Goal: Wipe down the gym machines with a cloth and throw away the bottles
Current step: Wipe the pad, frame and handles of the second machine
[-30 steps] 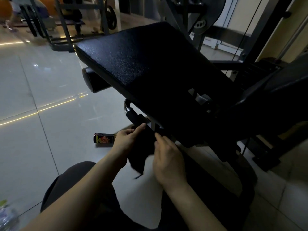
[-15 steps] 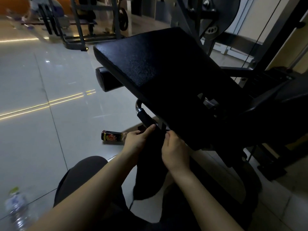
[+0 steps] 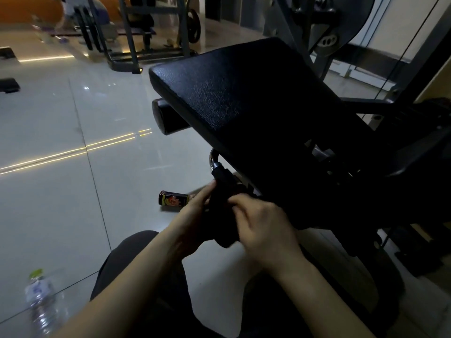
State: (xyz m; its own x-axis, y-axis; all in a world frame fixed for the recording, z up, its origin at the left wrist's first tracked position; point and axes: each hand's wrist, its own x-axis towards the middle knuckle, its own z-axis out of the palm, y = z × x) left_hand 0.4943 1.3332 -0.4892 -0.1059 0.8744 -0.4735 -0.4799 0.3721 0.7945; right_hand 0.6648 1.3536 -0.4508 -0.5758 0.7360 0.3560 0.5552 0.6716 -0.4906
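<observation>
Your right hand (image 3: pixel 263 230) curls its fingers over a dark cloth (image 3: pixel 222 223), and your left hand (image 3: pixel 195 215) grasps the same cloth from the other side, its forefinger reaching up to the black grip (image 3: pixel 220 173) of the machine's chrome handle. The cloth hangs bunched between your hands, just under that grip and touching it. Above, the machine's black textured pad (image 3: pixel 231 93) slopes away from you, with a roller pad (image 3: pixel 166 118) beneath its far edge. A small dark bottle (image 3: pixel 173 198) lies on its side on the tiled floor (image 3: pixel 61 191), just beyond your left hand. A clear plastic bottle (image 3: pixel 40 301) lies near your left knee (image 3: pixel 131 252).
</observation>
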